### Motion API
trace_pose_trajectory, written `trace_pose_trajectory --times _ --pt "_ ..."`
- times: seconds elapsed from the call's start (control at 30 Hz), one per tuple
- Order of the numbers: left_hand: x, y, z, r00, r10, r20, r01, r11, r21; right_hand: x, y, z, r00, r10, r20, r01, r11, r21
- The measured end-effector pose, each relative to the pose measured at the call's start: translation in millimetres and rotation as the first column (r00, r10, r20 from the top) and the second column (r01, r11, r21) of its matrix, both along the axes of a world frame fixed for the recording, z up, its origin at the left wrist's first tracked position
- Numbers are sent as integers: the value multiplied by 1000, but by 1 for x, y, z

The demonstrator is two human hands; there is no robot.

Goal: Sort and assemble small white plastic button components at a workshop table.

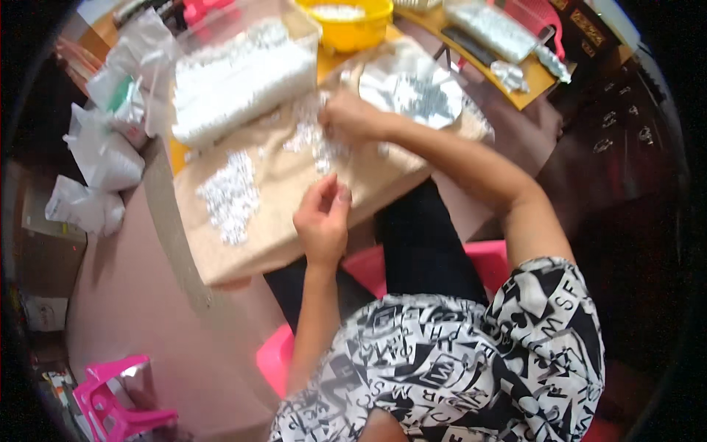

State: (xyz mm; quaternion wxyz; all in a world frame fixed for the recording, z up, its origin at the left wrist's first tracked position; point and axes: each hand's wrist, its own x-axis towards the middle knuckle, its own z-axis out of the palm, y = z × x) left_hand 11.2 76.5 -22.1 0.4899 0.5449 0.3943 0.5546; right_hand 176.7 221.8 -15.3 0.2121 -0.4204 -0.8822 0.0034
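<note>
My left hand (322, 219) hovers over the near edge of a brown cardboard board (276, 236), its thumb and fingertips pinched together; anything between them is too small to see. My right hand (352, 116) reaches farther out, fingers curled down into a scatter of small white pieces (315, 140) on the board, its grip hidden by blur. A second heap of white pieces (230, 195) lies to the left of my left hand. A clear plastic bin (243, 74) full of the same white pieces stands at the board's far left.
A crumpled clear bag (412, 88) with white pieces lies beyond my right hand. A yellow bowl (346, 20) stands at the back. White plastic bags (99, 155) pile up at the left. Pink stools are under me (486, 258) and at the lower left (110, 405).
</note>
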Motion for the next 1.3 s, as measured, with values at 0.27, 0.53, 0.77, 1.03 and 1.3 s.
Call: trace_pose_trajectory --times 0.27,0.53,0.77,1.03,1.3 --pt "-7 -11 2 962 5 271 27 993 -112 -31 -76 51 872 -126 -474 -23 955 -296" --pt "1 -20 7 968 58 246 -55 998 -17 -32 -142 41 593 -414 -691 -302 680 -668" --pt "4 -9 -2 983 -26 179 3 992 128 -24 -156 34 410 -562 -719 -345 634 -692" --pt "6 -10 -5 974 37 225 -21 997 -74 44 -114 32 842 -368 -394 320 929 -184" --pt "2 -11 -5 964 49 262 -22 994 -106 105 -49 35 850 -526 -26 524 849 -66"
